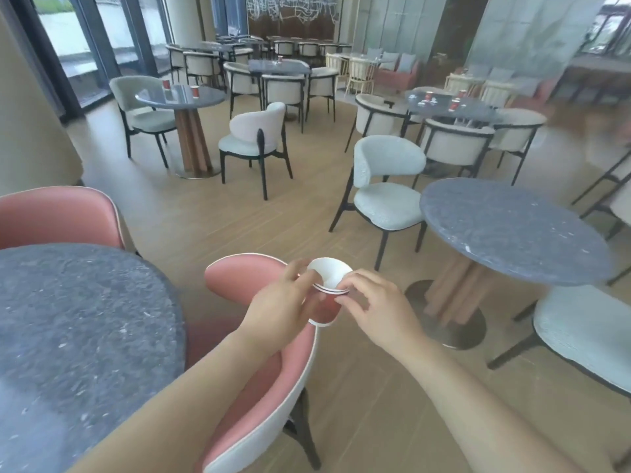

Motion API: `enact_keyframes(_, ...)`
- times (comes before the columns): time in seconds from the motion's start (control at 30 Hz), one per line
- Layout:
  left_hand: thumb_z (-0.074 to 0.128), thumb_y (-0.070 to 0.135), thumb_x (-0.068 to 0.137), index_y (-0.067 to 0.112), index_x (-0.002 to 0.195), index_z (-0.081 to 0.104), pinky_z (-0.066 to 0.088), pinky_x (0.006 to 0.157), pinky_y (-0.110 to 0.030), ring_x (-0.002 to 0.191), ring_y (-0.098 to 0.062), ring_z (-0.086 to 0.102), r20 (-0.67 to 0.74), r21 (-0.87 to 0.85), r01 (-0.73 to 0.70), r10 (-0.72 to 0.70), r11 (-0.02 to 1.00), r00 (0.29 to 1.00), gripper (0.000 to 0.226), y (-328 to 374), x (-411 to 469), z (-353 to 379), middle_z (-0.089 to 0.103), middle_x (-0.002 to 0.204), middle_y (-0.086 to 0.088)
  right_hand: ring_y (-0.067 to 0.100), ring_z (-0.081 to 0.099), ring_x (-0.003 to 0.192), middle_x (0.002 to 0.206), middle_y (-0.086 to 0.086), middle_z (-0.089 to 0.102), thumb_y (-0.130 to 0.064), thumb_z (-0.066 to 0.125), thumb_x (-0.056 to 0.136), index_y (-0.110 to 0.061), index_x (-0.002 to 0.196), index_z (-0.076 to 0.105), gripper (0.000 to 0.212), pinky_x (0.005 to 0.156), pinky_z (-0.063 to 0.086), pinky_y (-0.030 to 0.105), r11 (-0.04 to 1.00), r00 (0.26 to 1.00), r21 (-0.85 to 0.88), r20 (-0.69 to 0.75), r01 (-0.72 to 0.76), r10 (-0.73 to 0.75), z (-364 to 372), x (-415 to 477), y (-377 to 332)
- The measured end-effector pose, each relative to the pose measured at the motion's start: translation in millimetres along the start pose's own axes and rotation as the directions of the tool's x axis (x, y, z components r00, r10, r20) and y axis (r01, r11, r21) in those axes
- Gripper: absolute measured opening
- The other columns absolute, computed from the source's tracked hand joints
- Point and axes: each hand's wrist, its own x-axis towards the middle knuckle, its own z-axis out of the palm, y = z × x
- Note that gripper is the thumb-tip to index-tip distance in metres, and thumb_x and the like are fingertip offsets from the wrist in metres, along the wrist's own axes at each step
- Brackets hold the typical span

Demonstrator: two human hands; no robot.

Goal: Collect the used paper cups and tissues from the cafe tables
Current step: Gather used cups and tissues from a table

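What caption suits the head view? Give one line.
Cafe cleanup: left hand and right hand grip nested paper cups over a pink chair; more cups wait on distant tables.

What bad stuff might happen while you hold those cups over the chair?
1. The left hand and right hand grip the stacked cups near the rim; a hard squeeze might crush them or let them slip.
2. They hang above the pink chair, so any leftover drink might drip onto its seat.
3. More red cups wait on the far round table; a taller stack may wobble.
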Motion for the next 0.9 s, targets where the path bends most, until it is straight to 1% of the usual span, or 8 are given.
enact_keyframes(0.07, 0.050, 0.032, 0.092, 0.019, 0.106, 0.053, 0.050, 0.060, -0.037, 0.091, -0.021, 0.060, 0.022, -0.018, -0.029, 0.029, 0.999, 0.999, 0.019, 28.2, 31.0, 26.7, 0.043, 0.136, 0.001, 0.016, 0.058, 0.083, 0.087, -0.003, 0.065, -0.015, 0.070, 0.080, -0.012, 0.085, 0.064, 0.009, 0.071, 0.043, 0.026, 0.999, 0.999, -0.028, -0.033, -0.031, 0.030, -31.0, -6.4, 35.9)
enact_keyframes(0.17, 0.050, 0.035, 0.091, 0.021, 0.104, 0.054, 0.052, 0.065, -0.038, 0.094, -0.021, 0.061, 0.059, -0.050, -0.086, 0.089, 0.995, 0.994, 0.020, 63.3, 72.7, 59.9, 0.043, 0.135, 0.002, 0.015, 0.057, 0.080, 0.086, -0.003, 0.065, -0.016, 0.070, 0.080, -0.012, 0.086, 0.064, 0.009, 0.070, 0.044, 0.028, 0.996, 0.995, -0.042, -0.072, -0.073, 0.070, -69.3, -13.3, 81.9)
enact_keyframes(0.23, 0.051, 0.036, 0.091, 0.022, 0.102, 0.055, 0.052, 0.064, -0.037, 0.094, -0.019, 0.061, 0.065, -0.054, -0.117, 0.121, 0.992, 0.991, 0.019, 80.9, 98.0, 77.9, 0.046, 0.131, 0.003, 0.012, 0.055, 0.079, 0.086, -0.004, 0.064, -0.016, 0.070, 0.080, -0.012, 0.086, 0.064, 0.010, 0.069, 0.044, 0.028, 0.993, 0.990, -0.060, -0.104, -0.099, 0.093, -86.6, -14.4, 109.9)
enact_keyframes(0.4, 0.051, 0.036, 0.090, 0.022, 0.100, 0.055, 0.052, 0.061, -0.035, 0.098, -0.016, 0.059, 0.085, -0.056, -0.165, 0.169, 0.985, 0.982, 0.018, 100.4, 155.0, 116.0, 0.041, 0.137, 0.002, 0.011, 0.058, 0.090, 0.095, -0.002, 0.066, -0.013, 0.072, 0.079, -0.011, 0.087, 0.067, 0.010, 0.079, 0.042, 0.017, 0.986, 0.969, -0.089, -0.218, -0.137, 0.115, -103.2, -1.4, 171.6)
enact_keyframes(0.5, 0.052, 0.033, 0.091, 0.019, 0.098, 0.057, 0.053, 0.062, -0.037, 0.101, -0.020, 0.059, 0.100, -0.077, -0.184, 0.192, 0.980, 0.976, 0.016, 97.3, 195.3, 136.2, 0.039, 0.142, -0.002, 0.010, 0.056, 0.093, 0.097, -0.002, 0.066, -0.013, 0.072, 0.079, -0.012, 0.087, 0.067, 0.010, 0.083, 0.038, 0.012, 0.984, 0.963, -0.104, -0.243, -0.144, 0.116, -104.9, 23.3, 208.9)
enact_keyframes(0.63, 0.054, 0.031, 0.090, 0.017, 0.096, 0.058, 0.052, 0.059, -0.036, 0.094, -0.024, 0.062, 0.086, -0.101, -0.188, 0.197, 0.977, 0.977, 0.016, 80.3, 264.3, 165.6, 0.042, 0.140, -0.002, 0.008, 0.054, 0.092, 0.095, -0.004, 0.065, -0.013, 0.071, 0.079, -0.013, 0.086, 0.066, 0.008, 0.082, 0.035, 0.008, 0.982, 0.967, -0.118, -0.223, -0.149, 0.120, -104.6, 73.8, 264.7)
enact_keyframes(0.77, 0.056, 0.029, 0.089, 0.017, 0.093, 0.058, 0.052, 0.059, -0.037, 0.093, -0.019, 0.062, 0.056, -0.130, -0.226, 0.234, 0.966, 0.971, 0.014, 53.8, 352.4, 193.6, 0.044, 0.138, 0.004, 0.009, 0.054, 0.092, 0.094, -0.003, 0.065, -0.012, 0.070, 0.080, -0.012, 0.087, 0.066, 0.008, 0.083, 0.030, 0.002, 0.980, 0.973, -0.137, -0.198, -0.147, 0.118, -103.8, 147.1, 328.8)
enact_keyframes(0.9, 0.059, 0.026, 0.088, 0.019, 0.094, 0.060, 0.051, 0.061, -0.033, 0.091, -0.015, 0.061, 0.044, -0.126, -0.215, 0.222, 0.968, 0.974, 0.009, 22.1, 447.5, 200.5, 0.049, 0.131, 0.011, 0.015, 0.058, 0.087, 0.090, -0.002, 0.066, -0.011, 0.071, 0.079, -0.011, 0.086, 0.067, 0.008, 0.079, 0.040, 0.015, 0.985, 0.982, -0.134, -0.169, -0.110, 0.086, -104.6, 236.0, 383.6)
